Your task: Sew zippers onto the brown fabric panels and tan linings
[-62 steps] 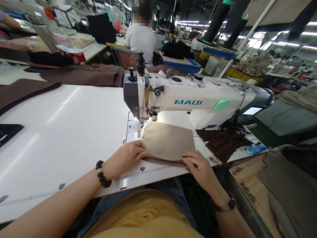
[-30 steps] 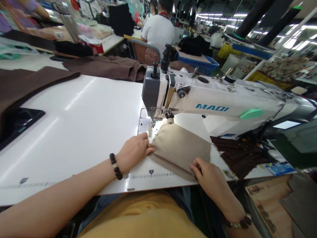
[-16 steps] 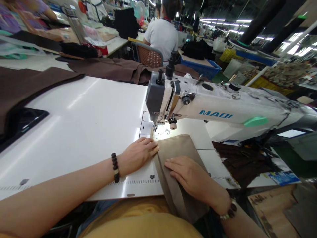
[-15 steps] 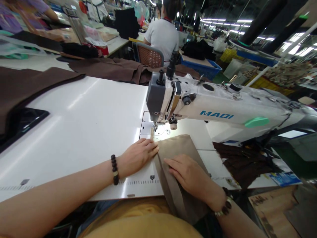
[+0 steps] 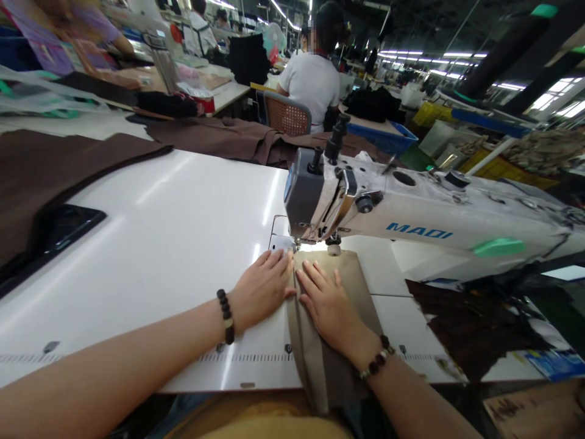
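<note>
A grey-brown piece of fabric lies on the white machine table, its far edge close to the needle area of the sewing machine. Its near end hangs over the table's front edge. My left hand rests flat along the fabric's left edge, fingertips just short of the presser foot. On top of the fabric my right hand lies with its fingers spread and pointing at the needle. Both hands are open, pressing rather than gripping. The needle tip itself is too small to make out.
Brown cloth covers the table's left side and back edge. Dark brown pieces and a blue packet lie at right. Beyond sit a person in a white shirt and a blue crate. Another person's arm shows upper left.
My right hand has slid forward over the fabric, nearer the needle. The fabric's far edge has come closer to the presser foot. My left hand has flattened out beside it.
</note>
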Action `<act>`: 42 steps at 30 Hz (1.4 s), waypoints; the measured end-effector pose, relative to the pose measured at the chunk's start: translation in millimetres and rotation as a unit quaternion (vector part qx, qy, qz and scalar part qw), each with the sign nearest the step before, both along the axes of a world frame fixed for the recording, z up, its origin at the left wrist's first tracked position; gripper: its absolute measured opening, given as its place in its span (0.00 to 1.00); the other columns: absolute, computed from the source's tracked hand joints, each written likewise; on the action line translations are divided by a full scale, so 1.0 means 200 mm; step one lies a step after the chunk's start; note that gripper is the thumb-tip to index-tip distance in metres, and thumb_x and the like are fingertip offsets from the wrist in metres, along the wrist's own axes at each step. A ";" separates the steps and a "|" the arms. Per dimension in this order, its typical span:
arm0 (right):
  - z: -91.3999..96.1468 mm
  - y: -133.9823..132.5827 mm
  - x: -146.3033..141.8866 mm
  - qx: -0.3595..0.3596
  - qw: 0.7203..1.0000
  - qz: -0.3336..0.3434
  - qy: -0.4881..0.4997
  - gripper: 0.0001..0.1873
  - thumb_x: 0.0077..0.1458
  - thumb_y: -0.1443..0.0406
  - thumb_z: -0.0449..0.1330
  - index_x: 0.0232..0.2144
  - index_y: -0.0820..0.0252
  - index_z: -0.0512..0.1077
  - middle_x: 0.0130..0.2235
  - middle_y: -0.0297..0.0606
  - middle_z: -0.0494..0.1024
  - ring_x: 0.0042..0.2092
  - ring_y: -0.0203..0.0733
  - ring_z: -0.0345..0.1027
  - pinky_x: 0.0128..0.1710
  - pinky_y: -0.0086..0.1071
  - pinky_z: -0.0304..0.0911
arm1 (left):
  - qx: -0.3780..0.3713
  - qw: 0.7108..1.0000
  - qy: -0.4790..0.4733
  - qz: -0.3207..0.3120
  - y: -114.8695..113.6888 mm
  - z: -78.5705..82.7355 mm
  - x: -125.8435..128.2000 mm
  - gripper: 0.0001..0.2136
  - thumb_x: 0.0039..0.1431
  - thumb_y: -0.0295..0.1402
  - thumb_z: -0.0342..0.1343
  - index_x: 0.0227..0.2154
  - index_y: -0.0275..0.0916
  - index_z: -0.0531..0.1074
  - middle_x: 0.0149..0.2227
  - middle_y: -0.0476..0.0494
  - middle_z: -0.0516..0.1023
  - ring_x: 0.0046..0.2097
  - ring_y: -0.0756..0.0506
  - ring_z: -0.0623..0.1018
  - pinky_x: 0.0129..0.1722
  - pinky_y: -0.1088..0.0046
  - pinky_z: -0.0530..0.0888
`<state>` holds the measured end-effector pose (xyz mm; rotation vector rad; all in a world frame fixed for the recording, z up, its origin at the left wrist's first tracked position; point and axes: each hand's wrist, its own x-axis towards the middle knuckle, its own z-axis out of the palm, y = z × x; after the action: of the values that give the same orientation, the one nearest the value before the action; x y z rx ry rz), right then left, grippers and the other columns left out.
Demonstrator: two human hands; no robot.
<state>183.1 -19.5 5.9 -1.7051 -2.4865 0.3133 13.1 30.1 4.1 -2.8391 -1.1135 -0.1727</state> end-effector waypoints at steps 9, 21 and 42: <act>-0.02 0.11 -0.02 0.031 0.999 -0.017 0.007 0.23 0.61 0.65 0.42 0.59 0.59 0.53 0.63 0.40 0.47 0.62 0.47 0.42 0.57 0.58 0.43 | -0.029 0.999 -0.021 -0.027 0.15 0.00 -0.02 0.22 0.60 0.39 0.52 0.50 0.26 0.63 0.55 0.31 0.62 0.57 0.38 0.61 0.55 0.62 0.60; 0.09 0.11 0.01 0.040 0.999 0.006 -0.007 0.21 0.55 0.59 0.54 0.51 0.55 0.63 0.60 0.39 0.56 0.56 0.49 0.52 0.53 0.47 0.49 | -0.125 0.985 -0.062 -0.104 -0.15 0.09 -0.07 0.11 0.58 0.35 0.54 0.39 0.32 0.67 0.36 0.42 0.71 0.37 0.44 0.71 0.38 0.67 0.71; 0.00 0.17 0.05 0.095 0.989 0.067 0.091 0.21 0.60 0.63 0.48 0.55 0.60 0.59 0.60 0.40 0.56 0.60 0.41 0.47 0.59 0.41 0.42 | -0.067 0.981 -0.093 -0.159 -0.21 0.10 -0.10 0.18 0.57 0.35 0.56 0.49 0.35 0.65 0.49 0.36 0.69 0.48 0.40 0.71 0.48 0.63 0.70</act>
<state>193.2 14.8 5.2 -1.3783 -2.4149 0.2241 -6.3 -11.0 24.8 -3.1618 -0.7114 -0.4082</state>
